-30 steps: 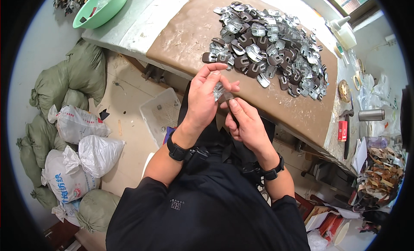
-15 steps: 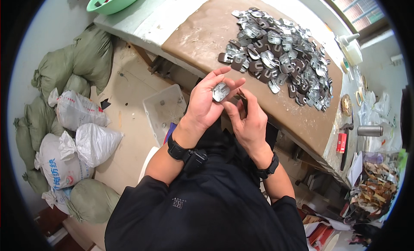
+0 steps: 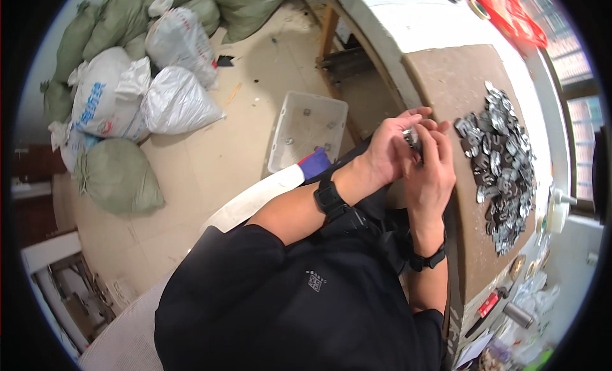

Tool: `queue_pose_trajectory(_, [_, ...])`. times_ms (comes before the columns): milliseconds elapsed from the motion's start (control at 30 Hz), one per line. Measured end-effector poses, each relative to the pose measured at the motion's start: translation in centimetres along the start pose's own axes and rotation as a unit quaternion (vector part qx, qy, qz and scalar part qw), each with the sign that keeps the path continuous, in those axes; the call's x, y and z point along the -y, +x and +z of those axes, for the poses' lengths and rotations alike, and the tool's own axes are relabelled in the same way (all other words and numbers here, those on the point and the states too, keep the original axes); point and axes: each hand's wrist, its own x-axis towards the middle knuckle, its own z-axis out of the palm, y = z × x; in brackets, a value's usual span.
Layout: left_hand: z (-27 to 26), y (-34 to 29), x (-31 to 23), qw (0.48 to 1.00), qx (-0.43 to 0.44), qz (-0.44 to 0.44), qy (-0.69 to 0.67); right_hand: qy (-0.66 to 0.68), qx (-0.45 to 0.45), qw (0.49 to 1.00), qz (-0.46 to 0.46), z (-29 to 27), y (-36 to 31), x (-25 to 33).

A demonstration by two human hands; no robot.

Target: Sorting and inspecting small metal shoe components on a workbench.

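Note:
My left hand [image 3: 387, 148] and my right hand [image 3: 431, 173] meet near the edge of the worktable. Between them is a small shiny metal plate [image 3: 408, 138], partly hidden by my fingers. My left fingers are curled under and around it, palm turned up. From the other side, my right thumb and fingers close over the plate. A dark edge shows beneath the right fingers, too small to make out. To the right, a heap of slotted metal plates [image 3: 503, 173], some silver and some dark brown, lies on the brown table cover [image 3: 440, 71].
A translucent plastic bin [image 3: 276, 138] with a few small bits stands on the floor. White sacks [image 3: 182, 103] and green sacks [image 3: 121, 176] are piled at the left. A red box [image 3: 489, 304], a metal cylinder [image 3: 518, 315] and a white bottle [image 3: 559, 211] sit along the table's right side.
My view has turned, so the table now lies further right. The metal plate lay exposed on my left fingers; my right hand has come over and now covers part of it.

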Motion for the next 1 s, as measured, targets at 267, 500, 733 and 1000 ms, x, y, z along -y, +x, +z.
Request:
queue_pose_trajectory(267, [-0.6, -2.7, -2.4, 0.995, -0.055, 0.059, 0.059, -0.017, 0.028, 0.996, -0.088, 1.6, 0.0, 0.3])
queue_pose_trajectory(500, [-7.6, -1.3, -3.9, 0.967, -0.209, 0.09, -0.116, 0.122, 0.1, 0.985, 0.071, 4.5, 2.2, 3.2])
queue_pose_trajectory(733, [-7.6, -1.7, -6.4, 0.932, -0.262, 0.201, -0.151, 0.134, 0.084, 0.987, 0.038, 4.5, 1.6, 1.9])
queue_pose_trajectory(1000, [-7.5, -3.1, -12.9, 0.715, -0.338, 0.566, 0.235, 0.192, 0.112, 0.969, 0.109, 2.8, 1.0, 1.0])
